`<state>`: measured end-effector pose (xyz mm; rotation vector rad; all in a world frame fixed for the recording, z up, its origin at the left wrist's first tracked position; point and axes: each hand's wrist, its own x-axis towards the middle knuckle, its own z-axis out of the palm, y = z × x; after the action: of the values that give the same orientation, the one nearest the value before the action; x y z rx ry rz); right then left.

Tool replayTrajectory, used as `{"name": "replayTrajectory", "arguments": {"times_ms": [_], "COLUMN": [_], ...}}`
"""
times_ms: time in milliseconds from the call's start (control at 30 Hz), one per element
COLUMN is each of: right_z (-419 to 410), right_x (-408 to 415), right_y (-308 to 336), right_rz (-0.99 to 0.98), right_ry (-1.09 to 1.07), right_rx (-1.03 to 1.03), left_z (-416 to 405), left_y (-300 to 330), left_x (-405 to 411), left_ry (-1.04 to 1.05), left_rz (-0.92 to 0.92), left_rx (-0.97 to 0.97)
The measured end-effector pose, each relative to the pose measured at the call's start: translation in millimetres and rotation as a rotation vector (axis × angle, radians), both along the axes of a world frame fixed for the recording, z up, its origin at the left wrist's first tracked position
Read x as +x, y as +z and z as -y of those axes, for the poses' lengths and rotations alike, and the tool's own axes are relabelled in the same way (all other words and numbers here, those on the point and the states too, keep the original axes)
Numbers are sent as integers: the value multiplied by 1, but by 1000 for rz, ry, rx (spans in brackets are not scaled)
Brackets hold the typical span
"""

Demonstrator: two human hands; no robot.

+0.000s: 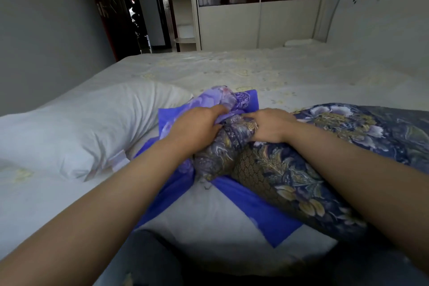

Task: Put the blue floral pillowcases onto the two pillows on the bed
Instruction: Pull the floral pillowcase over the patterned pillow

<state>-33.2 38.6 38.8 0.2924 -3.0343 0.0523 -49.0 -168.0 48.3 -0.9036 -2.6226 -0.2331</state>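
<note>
Both forearms reach forward; the left hand (197,126) and right hand (271,125) each clutch bunched blue floral pillowcase (222,146) fabric between them. Its covered pillow (313,169) extends right; a bare white pillow (76,130) lies left on the bed (232,69).

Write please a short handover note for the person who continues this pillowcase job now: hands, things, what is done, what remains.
Left hand: grips the bunched pillowcase.
Right hand: grips the same bunched cloth, at the end of the covered pillow.
Things: covered pillow lies to the right, already in dark floral cloth. Bare pillow lies to the left on the bed, no case on it.
Done: one pillow looks mostly cased; its open end seems not yet tidy.
Left: finish that end, then case the bare pillow.
</note>
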Motion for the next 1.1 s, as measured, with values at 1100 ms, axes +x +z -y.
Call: {"name": "replayTrajectory", "arguments": {"times_ms": [1100], "right_z": [72], "right_x": [-25], "right_y": [-2], "right_rz": [-73], "right_ry": [-315], "right_rx": [-124], "left_z": [61], "left_y": [-11], "left_x": [-22], "left_ry": [447], "left_rz": [248], "left_rx": [1213]}}
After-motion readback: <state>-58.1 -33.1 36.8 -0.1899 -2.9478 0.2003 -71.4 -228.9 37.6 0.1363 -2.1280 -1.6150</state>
